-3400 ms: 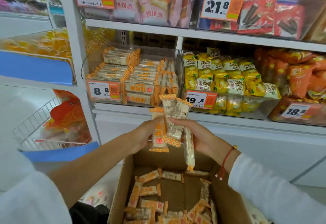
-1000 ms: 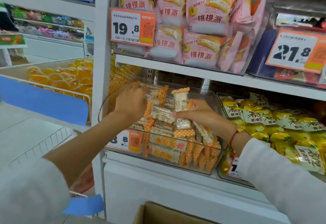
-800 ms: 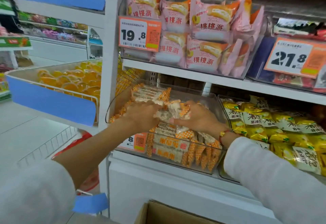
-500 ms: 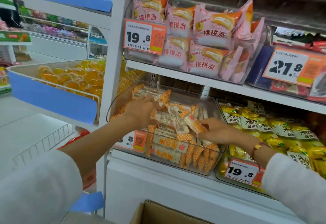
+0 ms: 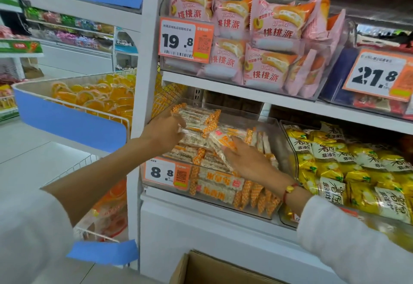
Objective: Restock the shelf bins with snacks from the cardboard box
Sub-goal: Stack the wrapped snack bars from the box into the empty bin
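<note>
The clear shelf bin (image 5: 283, 147) with the 8.8 price tag (image 5: 167, 173) holds several white snack bars with orange checked ends (image 5: 214, 181). My left hand (image 5: 164, 135) reaches into the bin's left side, fingers curled on the end of the stacked bars (image 5: 196, 118). My right hand (image 5: 248, 159) lies over the middle of the pile and holds one tilted bar (image 5: 223, 139) at its fingertips. Only the top flap of the cardboard box (image 5: 214, 269) shows at the bottom edge; its inside is out of view.
A bin of yellow packs (image 5: 348, 167) stands right of the snack bin. Pink cake packs (image 5: 268, 37) fill the shelf above, behind a 19.8 tag. A blue-fronted wire basket of orange jellies (image 5: 93, 100) juts out at the left, with another basket (image 5: 105, 212) below.
Both hands have gone from above the box up into the 8.8 bin with the handful of bars. Most bars now lie in the bin, and the right hand has drawn back slightly.
</note>
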Motion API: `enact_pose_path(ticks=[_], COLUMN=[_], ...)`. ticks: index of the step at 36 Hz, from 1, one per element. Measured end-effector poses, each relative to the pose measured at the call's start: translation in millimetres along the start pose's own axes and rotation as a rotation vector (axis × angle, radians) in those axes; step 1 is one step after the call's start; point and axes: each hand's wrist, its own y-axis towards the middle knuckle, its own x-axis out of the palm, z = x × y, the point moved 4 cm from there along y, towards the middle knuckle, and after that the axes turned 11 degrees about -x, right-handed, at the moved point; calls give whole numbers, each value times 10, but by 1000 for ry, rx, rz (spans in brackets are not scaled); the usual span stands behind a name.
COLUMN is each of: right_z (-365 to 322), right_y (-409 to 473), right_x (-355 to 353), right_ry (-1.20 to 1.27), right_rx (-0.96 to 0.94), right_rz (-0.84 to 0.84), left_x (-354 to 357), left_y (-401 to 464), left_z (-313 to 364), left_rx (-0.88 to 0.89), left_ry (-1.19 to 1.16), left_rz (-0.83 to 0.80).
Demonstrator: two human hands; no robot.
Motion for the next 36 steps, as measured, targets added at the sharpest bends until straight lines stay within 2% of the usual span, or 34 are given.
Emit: enact_pose_path(ticks=[4, 8, 10, 13, 16, 18, 20, 21, 24, 26, 28, 31, 34, 36], right_z=[-5, 22, 60, 32, -93, -180, -226, -227, -277, -397, -528, -557, -432, -291], right_y=[16, 18, 41, 132, 292, 389, 462, 495, 562, 595, 632, 687, 621, 558], right_x=[-121, -241, -297, -399, -342, -217, -106, -67, 59, 180, 295, 350, 241, 99], right_ry=[143, 408, 465, 403, 281, 65, -135, -154, -54, -29, -11, 153, 339, 377], right_rx=[-34, 8, -3, -88, -179, -212, -221, -206, -177, -227, -289, -243, -214, -210], right_rz=[39, 11, 75, 230, 183, 112, 119, 152, 293, 344, 330, 169, 64, 101], left_x=[-63, -164, -210, -284, -361, -361, -331, -330, -407, -427, -365, -195, -16, 45], left_y=[-10, -2, 34, 111, 133, 135, 124, 103, -9, -94, -151, -190, -251, -280], left_z=[12, 107, 162, 246, 293, 257, 162, 120, 103, 147, 155, 87, 1, -40], left_rx=[24, -2, -1, 8, 19, 35, 13, -12, -51, -52, -52, -36, 48, 111], left_ry=[59, 230, 310, 406, 457, 440, 371, 312, 153, 143, 206, 309, 431, 459], left_rz=[6, 104, 124, 146, 93, -7, -117, -143, -25, 31, -69, -265, -240, -140])
